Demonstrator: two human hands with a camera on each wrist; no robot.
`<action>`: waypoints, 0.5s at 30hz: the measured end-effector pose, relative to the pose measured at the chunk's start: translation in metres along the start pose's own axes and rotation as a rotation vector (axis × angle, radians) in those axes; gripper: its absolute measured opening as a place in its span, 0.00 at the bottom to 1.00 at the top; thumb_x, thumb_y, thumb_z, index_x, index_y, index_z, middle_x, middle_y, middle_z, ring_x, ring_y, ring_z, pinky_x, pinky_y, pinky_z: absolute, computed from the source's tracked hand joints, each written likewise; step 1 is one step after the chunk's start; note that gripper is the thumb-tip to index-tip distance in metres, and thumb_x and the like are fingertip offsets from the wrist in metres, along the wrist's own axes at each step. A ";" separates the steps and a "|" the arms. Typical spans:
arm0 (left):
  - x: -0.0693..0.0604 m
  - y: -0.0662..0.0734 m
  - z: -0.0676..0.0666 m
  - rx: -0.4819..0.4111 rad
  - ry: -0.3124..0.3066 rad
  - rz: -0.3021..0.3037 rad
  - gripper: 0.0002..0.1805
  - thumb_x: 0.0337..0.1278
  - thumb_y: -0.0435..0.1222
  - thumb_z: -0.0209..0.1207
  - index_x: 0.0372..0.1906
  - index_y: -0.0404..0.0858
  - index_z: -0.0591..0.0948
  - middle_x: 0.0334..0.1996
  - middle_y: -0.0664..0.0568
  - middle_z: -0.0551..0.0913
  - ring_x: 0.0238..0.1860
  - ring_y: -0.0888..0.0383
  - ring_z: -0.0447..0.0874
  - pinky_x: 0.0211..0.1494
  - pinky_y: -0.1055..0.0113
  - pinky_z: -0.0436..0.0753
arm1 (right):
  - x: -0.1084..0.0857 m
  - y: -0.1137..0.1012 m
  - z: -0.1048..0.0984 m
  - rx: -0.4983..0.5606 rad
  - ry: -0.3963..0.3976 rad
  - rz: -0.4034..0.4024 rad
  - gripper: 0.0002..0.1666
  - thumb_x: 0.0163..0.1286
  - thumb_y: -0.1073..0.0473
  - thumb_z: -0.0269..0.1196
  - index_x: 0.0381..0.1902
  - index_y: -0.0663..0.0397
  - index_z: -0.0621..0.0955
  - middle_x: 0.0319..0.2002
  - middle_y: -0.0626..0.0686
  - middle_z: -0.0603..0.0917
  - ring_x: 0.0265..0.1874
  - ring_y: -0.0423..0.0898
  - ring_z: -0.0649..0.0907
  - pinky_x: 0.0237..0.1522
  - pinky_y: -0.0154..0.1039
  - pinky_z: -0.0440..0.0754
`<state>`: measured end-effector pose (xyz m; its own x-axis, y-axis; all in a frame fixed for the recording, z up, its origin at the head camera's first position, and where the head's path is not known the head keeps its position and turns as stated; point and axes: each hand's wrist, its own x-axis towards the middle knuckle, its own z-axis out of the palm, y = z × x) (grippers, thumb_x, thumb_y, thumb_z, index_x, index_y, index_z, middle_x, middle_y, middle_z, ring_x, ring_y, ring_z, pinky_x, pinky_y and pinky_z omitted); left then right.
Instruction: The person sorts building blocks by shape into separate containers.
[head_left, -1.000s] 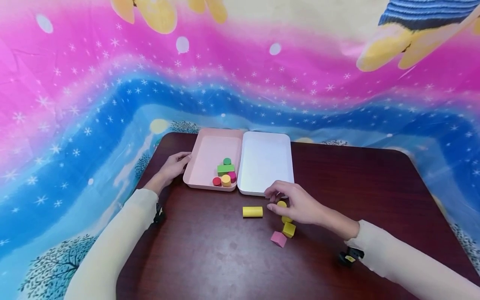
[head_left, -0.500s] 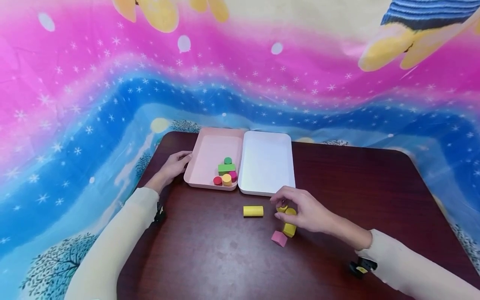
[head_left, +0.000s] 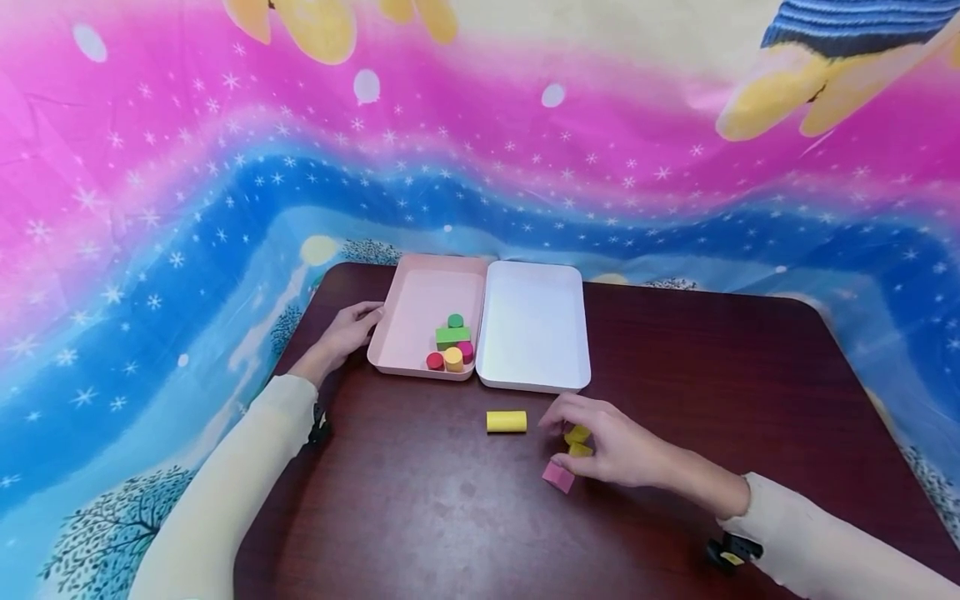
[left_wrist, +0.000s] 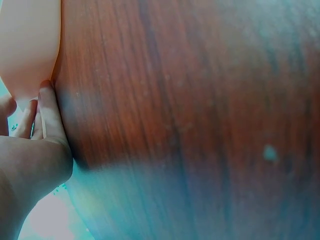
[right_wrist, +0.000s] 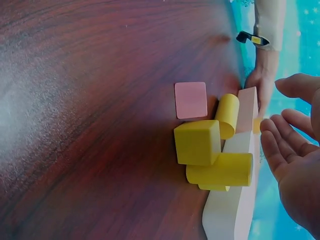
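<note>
My left hand (head_left: 347, 335) rests against the left side of the pink tray (head_left: 427, 283), fingertips touching its outer wall; the left wrist view shows these fingers (left_wrist: 49, 112) fairly straight. Over the blocks at the right hovers my right hand (head_left: 607, 437), thumb and fingers apart, nothing between them. Below it, partly hidden in the head view, are a yellow cube (right_wrist: 196, 142), a yellow cylinder (right_wrist: 225, 169) and another yellow piece (right_wrist: 214, 188). A pink block (head_left: 558, 477) lies near the thumb. Left of the hand, a yellow cylinder (head_left: 506, 422) lies on its side.
A white tray (head_left: 532, 325) stands against the pink one. Inside the pink tray are a green block (head_left: 453, 337), a green cylinder (head_left: 455, 320), and red, orange and magenta pieces near its front right corner. Behind the dark table (head_left: 712, 358) hangs a patterned cloth (head_left: 525, 183).
My right hand has moved toward the front of the table, from beside the white tray's front edge to above the yellow cube and pink block. My left hand has stayed put.
</note>
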<state>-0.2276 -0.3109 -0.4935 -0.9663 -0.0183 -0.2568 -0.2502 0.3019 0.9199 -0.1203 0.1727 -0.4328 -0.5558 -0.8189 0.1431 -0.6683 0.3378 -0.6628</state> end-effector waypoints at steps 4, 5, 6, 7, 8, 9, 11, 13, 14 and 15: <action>0.000 0.001 0.000 -0.001 -0.003 0.005 0.30 0.86 0.48 0.49 0.82 0.39 0.66 0.74 0.39 0.71 0.70 0.42 0.75 0.72 0.44 0.76 | -0.001 -0.001 0.003 -0.012 -0.004 -0.043 0.24 0.65 0.59 0.77 0.55 0.35 0.81 0.49 0.35 0.80 0.46 0.37 0.82 0.47 0.43 0.88; 0.000 0.001 0.000 -0.004 -0.002 0.005 0.30 0.86 0.48 0.49 0.81 0.39 0.66 0.74 0.39 0.71 0.70 0.42 0.75 0.72 0.44 0.76 | -0.002 -0.002 0.005 -0.015 -0.005 -0.055 0.24 0.65 0.59 0.77 0.54 0.34 0.81 0.48 0.34 0.80 0.46 0.36 0.82 0.46 0.43 0.88; 0.000 0.000 0.000 -0.006 -0.001 0.005 0.30 0.86 0.48 0.49 0.81 0.39 0.67 0.74 0.39 0.71 0.70 0.42 0.75 0.72 0.44 0.76 | -0.002 -0.002 0.006 -0.017 -0.007 -0.065 0.23 0.66 0.59 0.77 0.53 0.34 0.81 0.48 0.34 0.80 0.45 0.36 0.82 0.46 0.42 0.88; 0.000 0.000 0.000 -0.006 0.000 0.004 0.30 0.86 0.48 0.49 0.81 0.39 0.67 0.73 0.39 0.71 0.70 0.42 0.75 0.72 0.44 0.76 | -0.002 -0.002 0.007 -0.022 -0.007 -0.081 0.22 0.66 0.59 0.77 0.53 0.34 0.81 0.48 0.33 0.80 0.45 0.37 0.82 0.46 0.42 0.87; 0.000 0.000 0.000 -0.007 -0.001 0.003 0.30 0.86 0.48 0.49 0.81 0.39 0.67 0.74 0.39 0.71 0.70 0.42 0.75 0.72 0.45 0.77 | -0.002 -0.002 0.009 -0.023 -0.010 -0.092 0.22 0.66 0.59 0.77 0.52 0.33 0.81 0.47 0.33 0.79 0.45 0.38 0.82 0.45 0.42 0.87; 0.000 -0.001 0.000 -0.009 -0.001 0.002 0.30 0.86 0.48 0.49 0.81 0.39 0.67 0.74 0.39 0.71 0.70 0.43 0.76 0.72 0.45 0.77 | -0.002 -0.002 0.010 -0.025 -0.015 -0.096 0.21 0.67 0.59 0.77 0.52 0.33 0.81 0.47 0.33 0.79 0.44 0.38 0.82 0.45 0.41 0.87; -0.001 -0.001 -0.001 -0.012 0.002 0.000 0.30 0.86 0.48 0.49 0.81 0.40 0.67 0.73 0.40 0.72 0.69 0.43 0.76 0.72 0.45 0.77 | -0.003 -0.002 0.012 -0.032 -0.022 -0.098 0.21 0.68 0.59 0.76 0.52 0.32 0.81 0.47 0.33 0.79 0.43 0.40 0.82 0.44 0.40 0.86; -0.001 -0.001 0.000 -0.013 -0.005 0.005 0.30 0.86 0.48 0.49 0.81 0.39 0.67 0.74 0.39 0.71 0.69 0.43 0.76 0.71 0.45 0.78 | -0.004 -0.002 0.014 -0.041 -0.027 -0.111 0.21 0.68 0.60 0.75 0.52 0.33 0.80 0.46 0.35 0.79 0.42 0.42 0.82 0.43 0.40 0.86; 0.000 -0.001 0.000 -0.016 -0.007 0.006 0.30 0.86 0.48 0.49 0.81 0.39 0.66 0.74 0.39 0.71 0.69 0.42 0.76 0.71 0.46 0.78 | -0.005 -0.002 0.014 -0.045 -0.032 -0.115 0.21 0.68 0.60 0.75 0.51 0.33 0.80 0.46 0.35 0.79 0.42 0.42 0.82 0.43 0.40 0.86; 0.000 -0.001 0.000 -0.020 -0.008 0.007 0.30 0.86 0.48 0.49 0.82 0.39 0.66 0.74 0.39 0.71 0.70 0.42 0.76 0.71 0.45 0.78 | -0.005 -0.002 0.015 -0.052 -0.036 -0.119 0.21 0.68 0.60 0.75 0.51 0.33 0.80 0.46 0.36 0.79 0.42 0.42 0.82 0.43 0.39 0.86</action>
<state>-0.2273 -0.3112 -0.4940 -0.9674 -0.0086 -0.2530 -0.2451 0.2832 0.9272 -0.1088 0.1694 -0.4435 -0.4537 -0.8705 0.1908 -0.7533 0.2602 -0.6040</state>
